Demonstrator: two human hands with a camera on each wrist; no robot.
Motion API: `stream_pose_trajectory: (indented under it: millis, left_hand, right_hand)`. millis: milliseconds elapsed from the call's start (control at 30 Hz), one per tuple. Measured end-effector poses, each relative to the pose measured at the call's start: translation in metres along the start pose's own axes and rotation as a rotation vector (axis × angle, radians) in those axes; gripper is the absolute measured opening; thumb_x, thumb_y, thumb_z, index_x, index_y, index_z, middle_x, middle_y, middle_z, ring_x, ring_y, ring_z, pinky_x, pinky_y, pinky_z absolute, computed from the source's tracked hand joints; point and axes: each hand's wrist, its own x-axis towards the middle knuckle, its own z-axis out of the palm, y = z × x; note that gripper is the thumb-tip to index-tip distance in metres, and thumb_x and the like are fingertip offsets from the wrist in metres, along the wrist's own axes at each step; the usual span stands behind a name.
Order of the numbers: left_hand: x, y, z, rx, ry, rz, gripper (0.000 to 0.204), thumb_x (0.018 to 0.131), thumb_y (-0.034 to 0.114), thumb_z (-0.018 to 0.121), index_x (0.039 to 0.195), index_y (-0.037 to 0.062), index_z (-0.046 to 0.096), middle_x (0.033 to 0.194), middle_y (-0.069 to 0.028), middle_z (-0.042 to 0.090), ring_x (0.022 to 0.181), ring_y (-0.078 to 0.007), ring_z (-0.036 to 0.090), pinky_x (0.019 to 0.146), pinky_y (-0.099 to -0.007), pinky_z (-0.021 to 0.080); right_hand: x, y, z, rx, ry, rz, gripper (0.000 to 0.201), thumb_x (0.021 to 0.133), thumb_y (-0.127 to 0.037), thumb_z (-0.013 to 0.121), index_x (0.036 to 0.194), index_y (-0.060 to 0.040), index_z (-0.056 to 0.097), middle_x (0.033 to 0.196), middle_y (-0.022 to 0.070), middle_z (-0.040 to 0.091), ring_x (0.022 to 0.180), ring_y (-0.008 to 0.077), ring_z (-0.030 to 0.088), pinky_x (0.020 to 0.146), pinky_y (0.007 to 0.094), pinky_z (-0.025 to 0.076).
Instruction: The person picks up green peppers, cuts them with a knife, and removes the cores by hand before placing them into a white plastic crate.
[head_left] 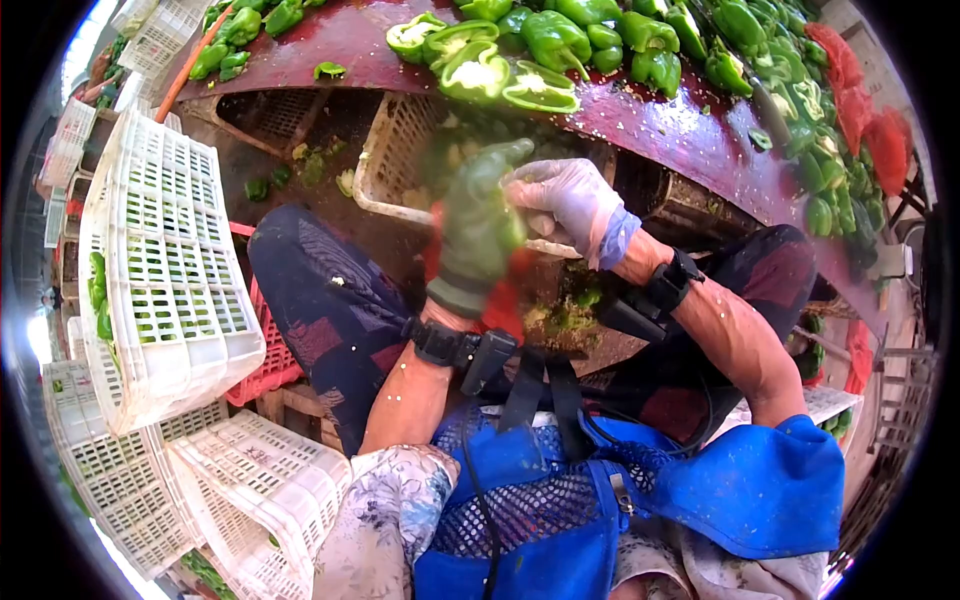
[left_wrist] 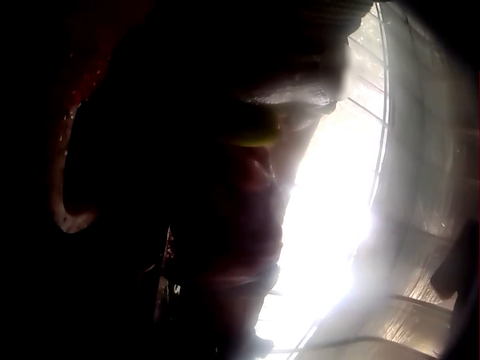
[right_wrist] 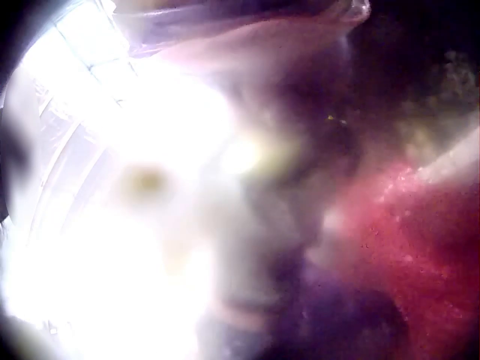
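Observation:
In the head view my left hand (head_left: 476, 222), in a grey-green glove and blurred, grips a green bell pepper (head_left: 511, 228) above my lap. My right hand (head_left: 572, 203) wears a thin whitish glove; its fingers curl in against the pepper from the right. The left wrist view is mostly dark, with a yellow-green strip of the pepper (left_wrist: 259, 129) showing among the fingers. Glare and blur fill much of the right wrist view. Halved bell peppers (head_left: 480, 72) with pale insides lie on the dark red table just beyond my hands.
More green peppers (head_left: 780, 60) heap along the dark red tabletop (head_left: 680, 145). Under its edge stands a pale crate (head_left: 378, 165), with scraps on the floor (head_left: 330, 165). White slatted crates (head_left: 180, 270) stack at the left beside a red crate (head_left: 268, 345). Red netting (head_left: 885, 140) lies at the right.

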Motion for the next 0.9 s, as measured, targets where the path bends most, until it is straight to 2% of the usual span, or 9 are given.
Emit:
stream_pose_trajectory:
  millis: [67,133,233,333,400,533,667,800,900]
  left_hand:
    - [0.002,0.01,0.001,-0.026,0.001,-0.14,0.032,0.093,0.009,0.042,0.119,-0.0038,0.055,0.122,-0.016,0.057,0.113,-0.0273,0.056,0.099,-0.0364,0.044]
    - [0.004,0.01,-0.001,0.114,-0.026,-0.049,0.031,0.089,0.006,0.045,0.117,-0.004,0.056,0.122,-0.0159,0.058,0.111,-0.0282,0.057,0.098,-0.0369,0.045]
    - [0.008,0.023,0.003,0.022,-0.031,-0.093,0.032,0.083,0.001,0.049,0.114,-0.0036,0.057,0.12,-0.0153,0.059,0.109,-0.0297,0.059,0.097,-0.0385,0.046]
    - [0.01,0.024,0.0,0.221,-0.128,-0.045,0.038,0.076,-0.004,0.052,0.114,-0.0013,0.054,0.116,-0.0151,0.059,0.109,-0.0335,0.058,0.098,-0.0435,0.045]
    - [0.009,0.021,-0.004,0.277,-0.193,-0.022,0.036,0.079,0.002,0.051,0.115,-0.0006,0.054,0.117,-0.0153,0.058,0.11,-0.0322,0.057,0.099,-0.0429,0.044]
    - [0.008,0.021,-0.003,0.255,-0.19,-0.066,0.04,0.097,0.03,0.043,0.119,-0.0015,0.055,0.122,-0.0153,0.058,0.115,-0.0225,0.054,0.102,-0.0348,0.039]
    - [0.008,0.02,0.0,0.279,-0.196,0.061,0.04,0.097,0.03,0.044,0.12,-0.0014,0.054,0.121,-0.0152,0.058,0.115,-0.0235,0.053,0.103,-0.0351,0.039]
    - [0.002,0.015,0.003,0.372,-0.168,0.184,0.039,0.096,0.03,0.046,0.119,-0.0002,0.054,0.119,-0.014,0.059,0.113,-0.023,0.055,0.101,-0.0345,0.041]
    - [0.002,0.003,0.0,0.633,-0.103,0.494,0.038,0.096,0.031,0.048,0.117,0.0008,0.056,0.118,-0.0129,0.059,0.109,-0.0218,0.057,0.097,-0.0334,0.044]
  right_hand:
    - [0.001,0.004,-0.002,0.134,-0.031,0.03,0.023,0.089,-0.014,0.065,0.108,-0.0002,0.067,0.074,0.0012,0.063,0.054,0.0064,0.052,0.046,0.0213,0.04]
    - [0.007,0.013,-0.009,0.273,-0.099,0.04,0.026,0.09,-0.015,0.064,0.112,-0.001,0.065,0.074,-0.0006,0.061,0.054,0.0061,0.051,0.045,0.0217,0.04]
    - [-0.007,-0.014,0.003,0.1,-0.064,0.083,0.029,0.09,-0.016,0.065,0.116,-0.0028,0.062,0.076,-0.0016,0.061,0.054,0.0057,0.05,0.045,0.0209,0.038]
    - [-0.015,-0.018,0.0,0.011,-0.159,0.063,0.035,0.086,-0.02,0.071,0.116,-0.0025,0.063,0.076,0.0006,0.064,0.056,0.0066,0.053,0.045,0.022,0.04]
    - [-0.012,-0.019,-0.01,-0.149,-0.258,0.076,0.039,0.083,-0.023,0.074,0.114,-0.0018,0.064,0.075,0.0019,0.065,0.057,0.0072,0.055,0.045,0.0231,0.041]
    - [-0.01,-0.021,-0.009,-0.237,-0.164,0.042,0.033,0.08,-0.024,0.077,0.101,-0.0014,0.068,0.069,0.0029,0.063,0.052,0.0087,0.053,0.043,0.0235,0.039]
    - [-0.013,-0.024,-0.003,-0.239,-0.109,0.018,0.022,0.076,-0.017,0.077,0.087,-0.0004,0.068,0.065,0.004,0.062,0.05,0.0109,0.054,0.045,0.0257,0.043]
    - [-0.009,-0.01,0.005,-0.334,0.024,-0.136,0.019,0.076,-0.014,0.072,0.088,0.0003,0.068,0.065,0.0046,0.062,0.052,0.0122,0.057,0.047,0.0258,0.046]
    - [-0.011,-0.014,0.01,-0.465,0.059,-0.146,0.023,0.076,-0.014,0.071,0.093,0.0011,0.068,0.068,0.0052,0.064,0.054,0.0126,0.058,0.048,0.026,0.047]
